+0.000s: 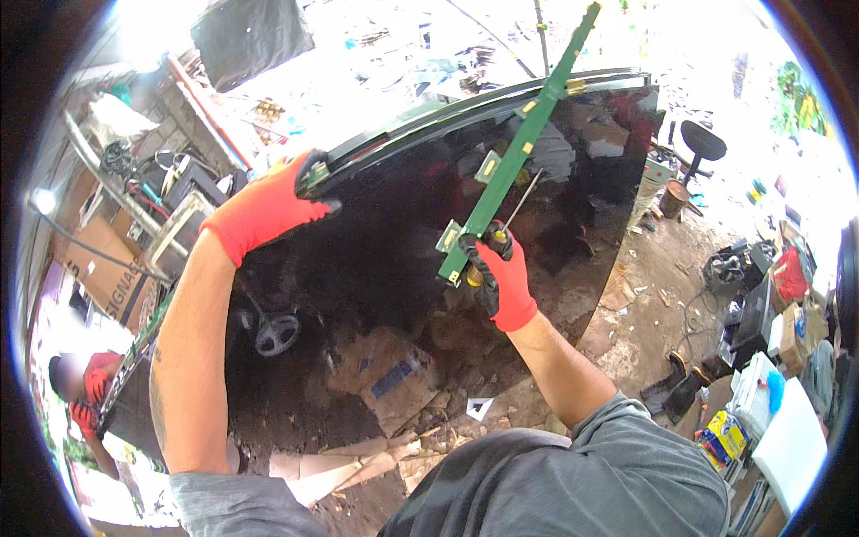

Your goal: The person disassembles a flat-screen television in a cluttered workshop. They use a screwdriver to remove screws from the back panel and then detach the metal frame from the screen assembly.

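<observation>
There, the left hand (pixel 268 208), in a red glove, was closed over the upper left corner of a large dark glass pane (pixel 403 233), its fingers curled over the edge. The right hand (pixel 503 277), also gloved red, was clenched around the low end of a long green metal rail (pixel 519 148) and a yellow-handled screwdriver (pixel 501 233) together, both lying against the pane's right half. The rail ran up and to the right, past the pane's far edge. Below the pane lay bare earth strewn with cardboard scraps (pixel 376 456) and a small black wheel (pixel 276 333). At the far right stood a black stool (pixel 702 143), nearer right a heap of boxes and tools (pixel 769 340). A second person (pixel 85 394) in red gloves crouched at the near left.
</observation>
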Tool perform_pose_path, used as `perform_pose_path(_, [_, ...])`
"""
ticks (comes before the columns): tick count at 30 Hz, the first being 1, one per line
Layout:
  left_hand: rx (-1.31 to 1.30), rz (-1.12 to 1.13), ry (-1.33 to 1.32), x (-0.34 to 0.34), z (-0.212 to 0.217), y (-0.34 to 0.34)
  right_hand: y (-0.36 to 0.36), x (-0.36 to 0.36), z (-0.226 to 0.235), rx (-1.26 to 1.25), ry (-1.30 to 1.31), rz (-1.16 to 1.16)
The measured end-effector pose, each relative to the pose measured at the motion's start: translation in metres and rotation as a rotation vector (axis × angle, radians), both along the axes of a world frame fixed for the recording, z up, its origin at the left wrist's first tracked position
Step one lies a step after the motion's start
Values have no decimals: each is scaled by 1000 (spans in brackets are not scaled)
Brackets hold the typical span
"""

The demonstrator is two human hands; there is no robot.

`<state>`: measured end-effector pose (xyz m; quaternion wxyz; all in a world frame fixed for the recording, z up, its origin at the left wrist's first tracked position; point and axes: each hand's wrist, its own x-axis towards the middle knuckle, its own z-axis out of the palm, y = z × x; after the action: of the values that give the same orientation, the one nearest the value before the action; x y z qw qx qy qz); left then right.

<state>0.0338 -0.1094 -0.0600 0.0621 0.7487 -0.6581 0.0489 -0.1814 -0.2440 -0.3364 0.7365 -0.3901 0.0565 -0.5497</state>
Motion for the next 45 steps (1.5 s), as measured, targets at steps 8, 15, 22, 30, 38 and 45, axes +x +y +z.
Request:
perform_pose_path(8, [30,65,3,-1,6,2,-11,-22,-11,-76,165,-49])
perform_pose_path(15, [1,45,-41,0,4,5,-73,-28,44,42,-35,-194])
perform_pose_path(22, [33,87,-87,-2,5,5,-130,-28,109,171,-45,-371])
perform_pose_path(30, [48,113,-83,-5,6,6,-111,-18,126,279,-118,-365])
perform_pose_path(38, [97,146,-90,-7,10,1,-126,-28,102,58,-208,-368])
perform_pose_path(45, [29,52,-23,7,5,5,-118,-42,99,-74,-209,-300])
